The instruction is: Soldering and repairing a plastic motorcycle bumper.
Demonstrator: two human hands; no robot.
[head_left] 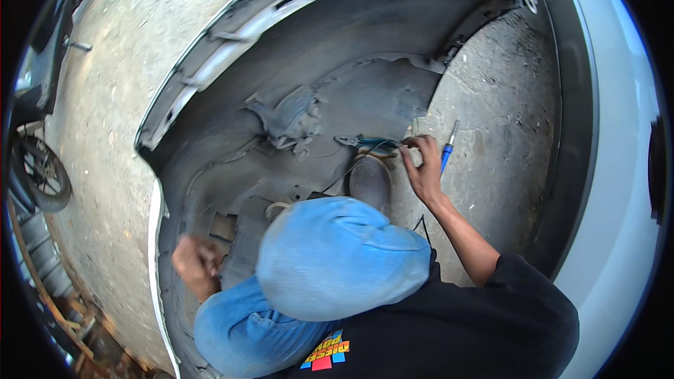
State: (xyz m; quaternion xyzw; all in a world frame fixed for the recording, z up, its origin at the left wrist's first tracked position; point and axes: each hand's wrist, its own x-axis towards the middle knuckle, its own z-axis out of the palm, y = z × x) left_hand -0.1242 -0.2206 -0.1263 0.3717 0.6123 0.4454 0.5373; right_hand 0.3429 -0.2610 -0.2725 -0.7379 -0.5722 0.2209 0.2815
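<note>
A large dark moulded car panel (372,7) with a white outer edge lies curved on the ground around my legs. My right hand (425,168) has its fingers closed at the handle end of green-handled pliers (365,141) and a thin dark wire; which of them it grips is unclear. My grey shoe (370,179) is just below the pliers. A blue-handled tool with a slim metal tip (446,154) lies right of that hand. My left hand (196,260) is motion-blurred over the panel's lower left, beside a cut-out, its fingers curled; whether it holds anything is unclear.
A light-coloured car body (607,98) with dark lower trim runs along the right. A motorbike's wheel (43,175) and bodywork are at the far left on concrete ground (112,98). Wooden pieces and corrugated metal sit at the lower left.
</note>
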